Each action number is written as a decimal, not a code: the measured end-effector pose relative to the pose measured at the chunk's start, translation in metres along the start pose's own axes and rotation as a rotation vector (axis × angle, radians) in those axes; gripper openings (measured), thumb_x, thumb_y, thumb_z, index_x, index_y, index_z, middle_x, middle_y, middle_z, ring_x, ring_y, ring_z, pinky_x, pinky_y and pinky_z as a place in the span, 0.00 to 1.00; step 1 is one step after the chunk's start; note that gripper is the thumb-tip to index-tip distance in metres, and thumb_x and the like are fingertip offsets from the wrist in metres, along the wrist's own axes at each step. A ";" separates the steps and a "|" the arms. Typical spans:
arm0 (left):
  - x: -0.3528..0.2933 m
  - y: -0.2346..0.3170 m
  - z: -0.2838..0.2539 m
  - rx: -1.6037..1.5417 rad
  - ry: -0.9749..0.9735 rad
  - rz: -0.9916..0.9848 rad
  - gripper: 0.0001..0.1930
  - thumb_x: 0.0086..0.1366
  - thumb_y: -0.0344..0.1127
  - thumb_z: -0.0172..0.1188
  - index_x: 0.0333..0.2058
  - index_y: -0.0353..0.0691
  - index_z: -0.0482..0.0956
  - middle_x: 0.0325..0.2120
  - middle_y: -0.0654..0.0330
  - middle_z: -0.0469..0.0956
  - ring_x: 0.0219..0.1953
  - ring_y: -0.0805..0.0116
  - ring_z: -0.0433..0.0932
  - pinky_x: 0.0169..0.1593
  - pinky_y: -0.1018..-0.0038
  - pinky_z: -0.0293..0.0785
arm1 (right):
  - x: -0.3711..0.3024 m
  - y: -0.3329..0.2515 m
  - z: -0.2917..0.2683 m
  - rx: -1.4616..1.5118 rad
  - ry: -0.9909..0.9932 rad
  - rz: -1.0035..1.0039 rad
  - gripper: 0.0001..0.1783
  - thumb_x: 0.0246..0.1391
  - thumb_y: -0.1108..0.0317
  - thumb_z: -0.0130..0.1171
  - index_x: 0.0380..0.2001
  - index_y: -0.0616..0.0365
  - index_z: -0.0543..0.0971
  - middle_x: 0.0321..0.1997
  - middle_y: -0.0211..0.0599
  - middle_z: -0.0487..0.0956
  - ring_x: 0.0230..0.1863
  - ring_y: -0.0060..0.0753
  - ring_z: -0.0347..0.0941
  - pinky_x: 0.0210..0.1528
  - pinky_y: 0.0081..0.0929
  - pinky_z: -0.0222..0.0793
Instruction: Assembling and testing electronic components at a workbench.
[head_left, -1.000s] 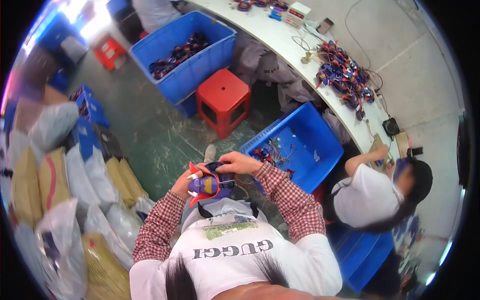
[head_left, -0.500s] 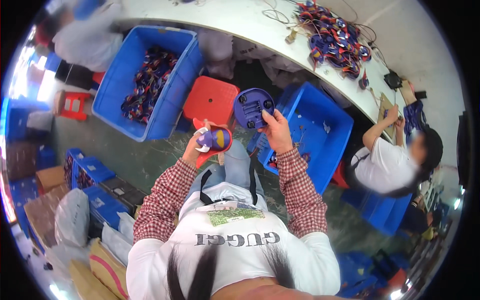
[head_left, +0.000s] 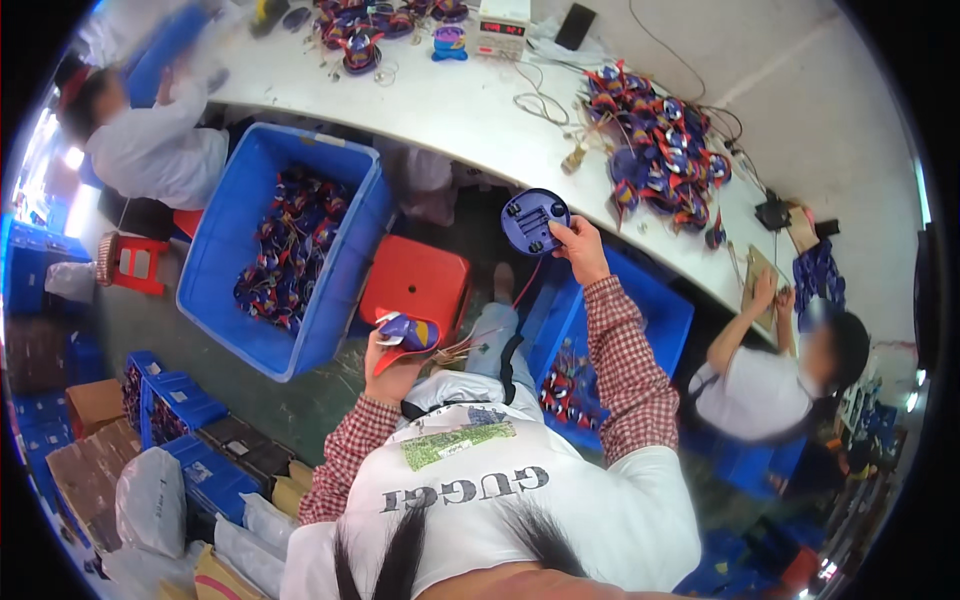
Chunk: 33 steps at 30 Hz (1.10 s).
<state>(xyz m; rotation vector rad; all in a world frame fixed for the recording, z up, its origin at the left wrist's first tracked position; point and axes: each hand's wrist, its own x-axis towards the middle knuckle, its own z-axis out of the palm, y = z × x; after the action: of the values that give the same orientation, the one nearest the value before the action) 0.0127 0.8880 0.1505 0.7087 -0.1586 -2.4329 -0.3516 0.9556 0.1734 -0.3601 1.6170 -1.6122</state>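
My left hand (head_left: 388,375) is closed around a small plastic toy part (head_left: 408,331), purple with yellow and red sides and white horn-like tips. Held out higher and to the right, a round purple plastic base (head_left: 532,224) with battery slots and black round pieces on its face is in my right hand (head_left: 584,252). My thumb presses on its rim. From below the base a thin red wire (head_left: 527,282) runs down toward my lap; where it ends is hidden. The two parts are well apart.
A blue bin (head_left: 340,305) full of similar parts stands left of a red stool (head_left: 420,275). Another blue bin (head_left: 650,305) with parts is under my right arm. The white table (head_left: 430,118) carries a heap of parts (head_left: 660,150). Co-workers sit at right (head_left: 755,385) and far left (head_left: 150,145).
My right hand has carried the round base up and right, toward the table edge. My left hand with the toy part is lower and further left. The view has shifted, showing more of the table.
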 end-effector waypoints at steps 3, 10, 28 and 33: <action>0.052 -0.007 0.029 0.031 0.046 0.135 0.25 0.67 0.56 0.44 0.54 0.44 0.68 0.51 0.57 0.72 0.52 0.57 0.71 0.54 0.53 0.67 | 0.074 -0.017 -0.003 -0.119 -0.051 0.006 0.09 0.53 0.67 0.60 0.35 0.60 0.75 0.27 0.32 0.75 0.23 0.19 0.70 0.20 0.14 0.67; 0.181 -0.008 0.126 -0.193 -0.014 0.202 0.41 0.60 0.71 0.40 0.60 0.43 0.62 0.57 0.57 0.67 0.57 0.54 0.67 0.59 0.48 0.60 | 0.252 -0.069 0.007 -0.635 -0.404 0.082 0.12 0.50 0.67 0.59 0.36 0.62 0.76 0.27 0.35 0.75 0.23 0.24 0.71 0.20 0.17 0.70; 0.290 -0.011 0.223 0.812 0.152 0.714 0.36 0.62 0.49 0.56 0.65 0.44 0.53 0.52 0.54 0.69 0.49 0.63 0.70 0.50 0.68 0.70 | 0.380 -0.056 0.018 -1.253 -0.359 0.059 0.21 0.46 0.62 0.62 0.40 0.66 0.76 0.32 0.43 0.78 0.32 0.37 0.76 0.34 0.31 0.75; 0.330 0.002 0.232 0.550 0.245 0.612 0.26 0.59 0.23 0.53 0.57 0.35 0.62 0.41 0.55 0.74 0.37 0.69 0.74 0.41 0.79 0.72 | 0.335 -0.102 -0.011 -1.077 -0.291 -0.344 0.21 0.49 0.60 0.60 0.41 0.65 0.75 0.36 0.42 0.77 0.36 0.40 0.74 0.40 0.32 0.71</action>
<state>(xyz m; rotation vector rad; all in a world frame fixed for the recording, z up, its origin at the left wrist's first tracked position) -0.3328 0.6850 0.1992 1.0081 -0.8355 -1.7010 -0.6056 0.7148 0.1553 -1.4050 2.1256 -0.6887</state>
